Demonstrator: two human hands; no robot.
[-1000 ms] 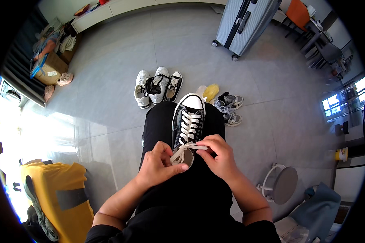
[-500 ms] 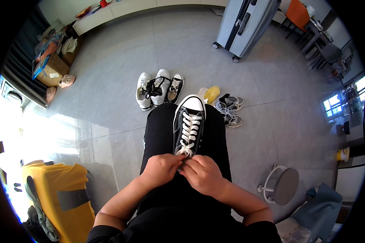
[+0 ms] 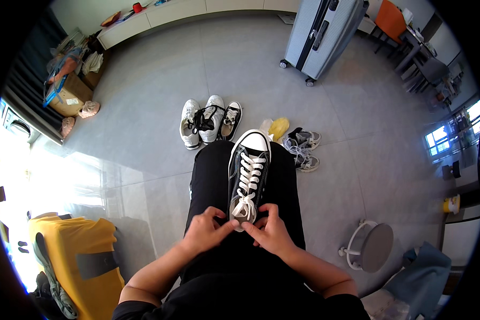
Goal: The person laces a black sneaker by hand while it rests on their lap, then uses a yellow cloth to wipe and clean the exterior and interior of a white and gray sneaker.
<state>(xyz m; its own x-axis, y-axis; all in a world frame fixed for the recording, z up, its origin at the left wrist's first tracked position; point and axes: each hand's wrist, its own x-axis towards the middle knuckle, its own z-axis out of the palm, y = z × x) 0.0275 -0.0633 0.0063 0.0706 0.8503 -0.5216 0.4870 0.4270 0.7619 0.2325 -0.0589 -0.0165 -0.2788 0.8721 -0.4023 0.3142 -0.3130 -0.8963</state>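
A black canvas sneaker [image 3: 249, 173] with a white toe cap lies across my thighs, its toe pointing away from me. White laces [image 3: 244, 201] run up its front and end in a knotted bow near the ankle opening. My left hand [image 3: 204, 233] grips the heel end from the left, thumb at the rim. From the right, my right hand [image 3: 274, 233] holds the same heel end, its thumb on the rim and fingers curled along the side. Part of the heel is hidden by the thumbs.
Beyond my knees stand a pair of white shoes [image 3: 210, 120] and one black sneaker [image 3: 231, 118]. To their right are a yellow item [image 3: 279, 127] and grey shoes [image 3: 305, 149]. A suitcase [image 3: 325, 42], a round stool [image 3: 377, 248] and a yellow-covered seat [image 3: 72, 240] surround me.
My hands have moved from the lace ends to the shoe's heel rim and spread apart. The bow and the ankle opening now show. The shoe sits slightly lower in view.
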